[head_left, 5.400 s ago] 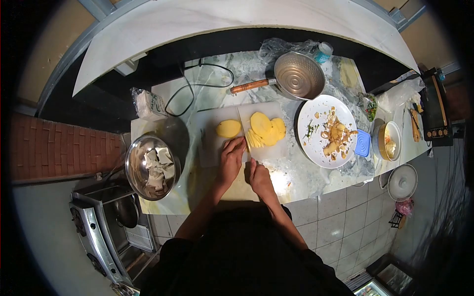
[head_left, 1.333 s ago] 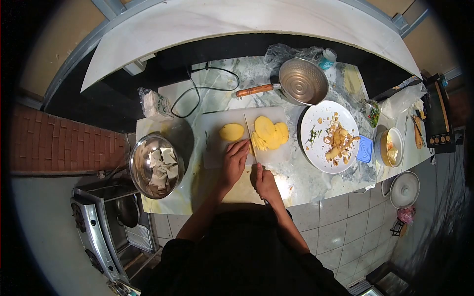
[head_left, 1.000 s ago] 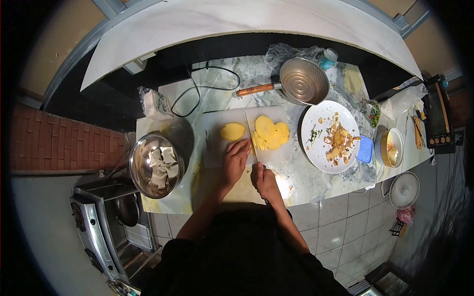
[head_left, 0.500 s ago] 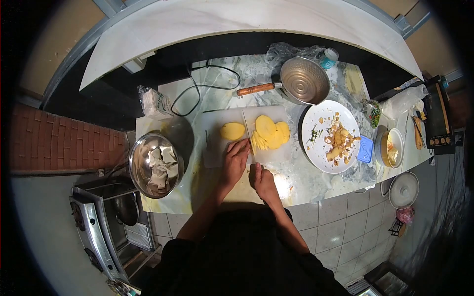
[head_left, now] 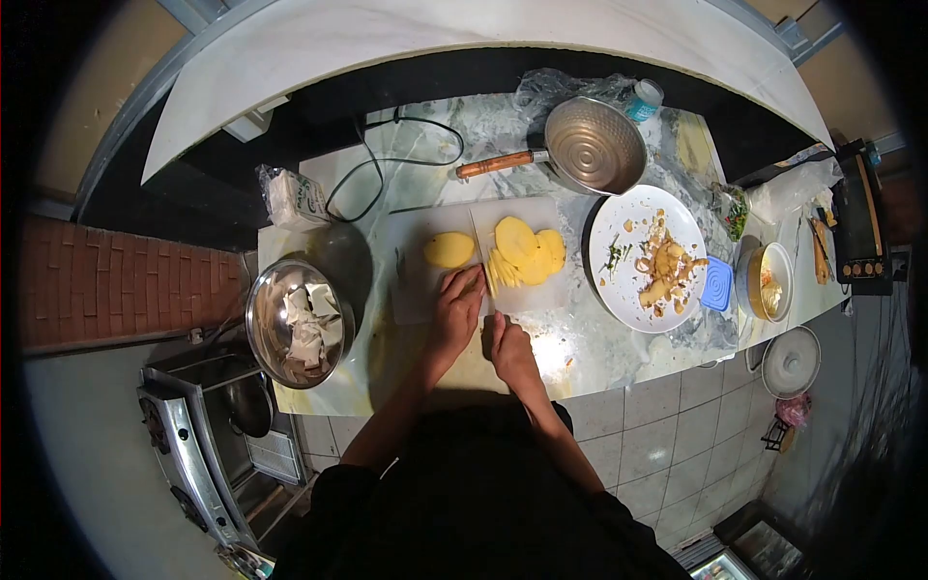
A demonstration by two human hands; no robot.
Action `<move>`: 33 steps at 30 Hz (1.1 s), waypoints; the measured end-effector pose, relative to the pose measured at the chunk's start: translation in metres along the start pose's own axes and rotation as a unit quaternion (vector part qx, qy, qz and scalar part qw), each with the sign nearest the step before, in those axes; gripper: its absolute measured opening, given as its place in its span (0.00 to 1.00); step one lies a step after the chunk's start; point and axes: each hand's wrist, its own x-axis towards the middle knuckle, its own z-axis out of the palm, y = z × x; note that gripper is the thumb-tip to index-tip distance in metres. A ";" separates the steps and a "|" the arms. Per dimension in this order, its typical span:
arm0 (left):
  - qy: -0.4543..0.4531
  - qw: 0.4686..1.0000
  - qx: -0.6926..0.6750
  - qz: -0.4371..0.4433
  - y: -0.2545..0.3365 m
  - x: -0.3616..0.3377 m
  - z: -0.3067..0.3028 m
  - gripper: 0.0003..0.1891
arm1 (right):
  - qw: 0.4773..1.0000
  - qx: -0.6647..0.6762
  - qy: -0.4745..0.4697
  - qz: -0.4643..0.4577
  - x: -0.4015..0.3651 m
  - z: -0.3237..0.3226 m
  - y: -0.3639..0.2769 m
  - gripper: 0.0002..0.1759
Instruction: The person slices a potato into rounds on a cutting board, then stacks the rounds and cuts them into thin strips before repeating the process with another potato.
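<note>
A white cutting board lies on the counter in front of me. My right hand is wrapped round the handle of a knife, whose thin blade points away from me across the board. Just left of the blade, my left hand has its fingers bunched and pressed down on potato slices, mostly hidden beneath them. Right of the blade are thin potato strips and several round potato slices, overlapping. A peeled potato piece rests on the left of the board, beyond my left fingers.
Left of the board stands a steel bowl with pale pieces inside. A white plate of peelings is on the right, near a blue lid and a round container. Behind are a saucepan and a black cord.
The whole view has shifted slightly. Both hands keep nearly the same places on the board, the right still on the knife and the left beside the blade.
</note>
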 end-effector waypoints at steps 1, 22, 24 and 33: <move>0.000 1.000 0.000 -0.001 0.001 -0.002 0.001 0.16 | 1.000 0.000 -0.001 0.000 -0.001 0.000 0.000 0.25; 0.004 0.999 0.040 0.029 0.002 0.000 -0.002 0.14 | 0.997 -0.079 -0.024 0.010 -0.006 -0.013 -0.006 0.30; 0.012 0.999 0.035 0.023 0.002 0.000 -0.002 0.14 | 0.994 -0.086 0.061 -0.042 -0.001 -0.005 -0.001 0.31; 0.006 1.000 0.011 0.008 0.003 0.002 -0.006 0.15 | 0.990 0.091 -0.094 0.052 0.005 -0.008 0.018 0.35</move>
